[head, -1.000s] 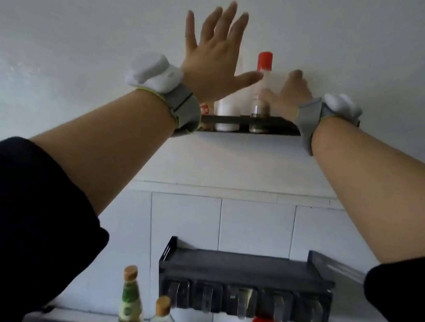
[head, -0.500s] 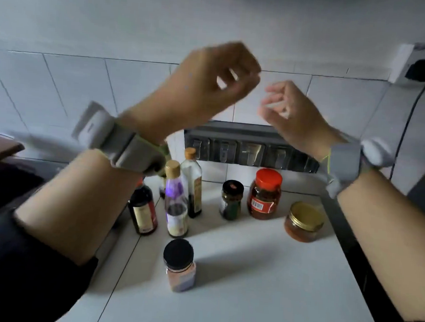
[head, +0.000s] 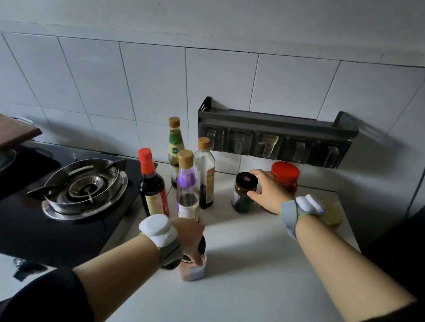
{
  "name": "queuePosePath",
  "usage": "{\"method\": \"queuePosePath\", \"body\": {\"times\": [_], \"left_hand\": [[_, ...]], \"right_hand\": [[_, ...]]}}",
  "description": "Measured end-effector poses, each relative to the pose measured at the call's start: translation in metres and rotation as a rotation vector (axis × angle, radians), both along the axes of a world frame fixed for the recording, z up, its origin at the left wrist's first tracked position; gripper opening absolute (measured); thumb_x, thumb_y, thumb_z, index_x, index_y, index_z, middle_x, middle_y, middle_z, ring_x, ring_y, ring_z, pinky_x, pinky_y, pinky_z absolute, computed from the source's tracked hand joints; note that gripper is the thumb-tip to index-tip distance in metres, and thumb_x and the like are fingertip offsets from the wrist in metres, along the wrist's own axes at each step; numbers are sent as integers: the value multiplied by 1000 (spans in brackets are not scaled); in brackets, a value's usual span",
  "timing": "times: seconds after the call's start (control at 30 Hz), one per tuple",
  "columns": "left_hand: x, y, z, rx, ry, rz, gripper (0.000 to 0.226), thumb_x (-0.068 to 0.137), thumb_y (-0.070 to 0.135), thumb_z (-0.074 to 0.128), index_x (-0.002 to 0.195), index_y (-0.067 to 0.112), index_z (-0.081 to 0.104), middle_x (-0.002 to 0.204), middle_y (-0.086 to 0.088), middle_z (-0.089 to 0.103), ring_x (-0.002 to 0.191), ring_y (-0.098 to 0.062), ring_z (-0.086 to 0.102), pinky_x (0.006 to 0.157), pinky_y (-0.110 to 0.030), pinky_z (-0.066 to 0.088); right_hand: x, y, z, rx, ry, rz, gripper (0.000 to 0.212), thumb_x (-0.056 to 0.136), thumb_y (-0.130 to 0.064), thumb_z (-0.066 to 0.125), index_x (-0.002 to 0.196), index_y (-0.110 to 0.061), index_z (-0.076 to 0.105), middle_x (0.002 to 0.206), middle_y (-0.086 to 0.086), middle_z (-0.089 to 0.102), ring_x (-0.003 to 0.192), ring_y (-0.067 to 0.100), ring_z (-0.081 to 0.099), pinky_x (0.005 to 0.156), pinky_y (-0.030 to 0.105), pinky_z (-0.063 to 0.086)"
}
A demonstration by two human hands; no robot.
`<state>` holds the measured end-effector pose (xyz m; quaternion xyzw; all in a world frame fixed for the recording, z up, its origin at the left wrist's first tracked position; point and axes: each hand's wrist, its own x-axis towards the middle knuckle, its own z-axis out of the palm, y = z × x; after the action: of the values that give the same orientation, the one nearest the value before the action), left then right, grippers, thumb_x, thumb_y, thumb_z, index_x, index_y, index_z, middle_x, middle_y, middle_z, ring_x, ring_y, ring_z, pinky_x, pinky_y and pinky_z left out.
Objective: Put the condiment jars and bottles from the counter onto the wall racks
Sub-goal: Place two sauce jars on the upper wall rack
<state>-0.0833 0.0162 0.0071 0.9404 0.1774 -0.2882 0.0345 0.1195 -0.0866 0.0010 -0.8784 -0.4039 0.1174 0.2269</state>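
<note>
My left hand (head: pixel 188 237) is closed over the black lid of a small pinkish spice jar (head: pixel 193 271) standing near the front of the white counter (head: pixel 261 277). My right hand (head: pixel 267 192) reaches to a dark jar with a black lid (head: pixel 243 193), fingers curved around its right side and touching it. Behind that hand stands a red-lidded jar (head: pixel 284 176). A gold-lidded jar (head: pixel 332 214) is partly hidden by my right wrist. Several bottles (head: pixel 189 184) cluster to the left. The dark wall rack (head: pixel 276 130) hangs just above them, nothing standing on it.
A gas stove (head: pixel 84 184) with a black glass top lies left of the bottles. A wooden board (head: pixel 4 133) rests on a pan at the far left. A dark surface borders the counter on the right. The wall behind is white tile.
The view dropped from the upper rack to the counter. Both hands came down: the left onto the pinkish spice jar, the right to the dark black-lidded jar.
</note>
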Motion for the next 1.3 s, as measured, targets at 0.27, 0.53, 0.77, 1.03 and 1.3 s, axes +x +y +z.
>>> {"method": "queuePosePath", "body": {"times": [0.27,0.53,0.77,1.03,1.3], "left_hand": [[24,12,-14,-11,-156,-253,68,85,6,56,145,21,28,147,-9,32,129,-37,43,101,-46,44],[32,21,-30,-81,-333,75,80,75,57,64,131,8,38,127,-13,51,109,-32,58,91,-39,51],[40,24,-42,-312,-402,80,85,72,47,73,139,14,31,137,-6,47,120,-28,52,101,-38,46],[18,30,-80,-567,-559,292,92,66,30,83,139,13,28,130,2,46,122,-14,46,98,-24,40],[25,23,-99,-684,-732,373,86,58,27,88,130,20,42,122,7,55,117,-10,52,97,-21,41]], "right_hand": [[23,55,-16,-362,-125,130,64,87,-12,51,145,-30,32,157,6,17,135,39,33,113,42,33],[14,41,-10,-446,-266,69,61,82,-56,55,135,-28,45,132,13,43,114,42,53,89,40,46],[-14,-4,-46,-39,-34,-190,82,80,-69,49,142,-18,34,144,9,39,132,31,42,100,42,42],[-11,-27,-78,255,622,-161,106,71,-20,82,151,-15,12,151,6,35,140,19,34,105,21,25],[-11,-2,-90,395,594,-226,74,62,-10,87,126,-13,50,118,4,60,110,14,52,96,22,36]]}}
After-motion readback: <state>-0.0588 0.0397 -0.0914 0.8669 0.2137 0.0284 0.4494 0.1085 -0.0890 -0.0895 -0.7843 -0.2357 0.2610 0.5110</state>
